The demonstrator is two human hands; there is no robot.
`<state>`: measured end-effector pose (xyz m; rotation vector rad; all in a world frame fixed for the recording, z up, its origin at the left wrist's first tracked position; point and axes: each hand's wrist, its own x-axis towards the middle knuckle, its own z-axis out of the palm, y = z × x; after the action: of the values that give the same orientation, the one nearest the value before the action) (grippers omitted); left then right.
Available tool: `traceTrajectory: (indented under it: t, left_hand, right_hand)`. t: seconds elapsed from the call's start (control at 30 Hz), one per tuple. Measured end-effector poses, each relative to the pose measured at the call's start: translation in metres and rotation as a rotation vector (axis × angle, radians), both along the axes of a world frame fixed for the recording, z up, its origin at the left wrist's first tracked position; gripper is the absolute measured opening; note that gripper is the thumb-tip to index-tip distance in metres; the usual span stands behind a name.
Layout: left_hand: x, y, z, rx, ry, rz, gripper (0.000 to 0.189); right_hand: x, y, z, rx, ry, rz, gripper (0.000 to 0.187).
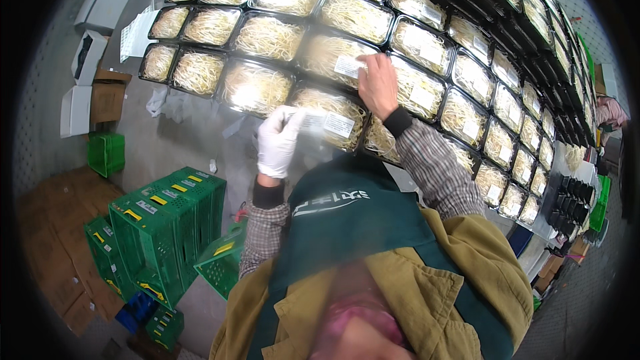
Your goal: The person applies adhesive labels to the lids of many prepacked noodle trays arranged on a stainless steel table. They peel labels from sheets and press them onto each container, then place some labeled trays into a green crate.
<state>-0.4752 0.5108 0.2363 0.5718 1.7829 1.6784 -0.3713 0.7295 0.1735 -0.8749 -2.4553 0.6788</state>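
Observation:
Rows of black plastic trays of bean sprouts (270,37) under clear film lie before me. My right hand (378,82), bare, presses its fingertips at the edge of a white printed label (346,66) on one wrapped tray. My left hand (280,135), in a white glove, pinches a pale strip of labels or backing (312,122) between thumb and fingers. This strip reaches over the near tray, beside another white label (339,124). Trays to the right bear similar labels (470,128); those to the left show none.
Tall stacks of filled trays (545,50) stand at the right. Green plastic crates (165,200) are piled on the floor at the left, near flattened cardboard (65,230) and white boxes (76,110). Part of another person (611,112) shows at the far right.

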Motion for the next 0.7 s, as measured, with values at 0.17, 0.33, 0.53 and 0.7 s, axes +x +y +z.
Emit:
traceTrajectory:
  t: [0.17, 0.33, 0.53, 0.7]
  left_hand:
    - [0.001, 0.029, -0.015, -0.117, 0.257, -0.048, 0.02]
    - [-0.012, 0.024, 0.012, -0.144, -0.159, -0.298, 0.014]
    - [-0.031, 0.0, 0.04, 0.053, -0.27, -0.033, 0.031]
    - [-0.038, 0.009, 0.032, -0.004, -0.12, -0.012, 0.023]
  right_hand:
    - [0.021, -0.042, 0.082, -1.153, 0.117, 0.41, 0.018]
    - [0.0, 0.049, 0.048, -0.596, 0.145, 0.149, 0.024]
    - [-0.055, 0.134, -0.011, 0.115, -0.185, 0.027, 0.027]
    - [-0.056, 0.121, -0.023, 0.381, -0.117, -0.046, 0.022]
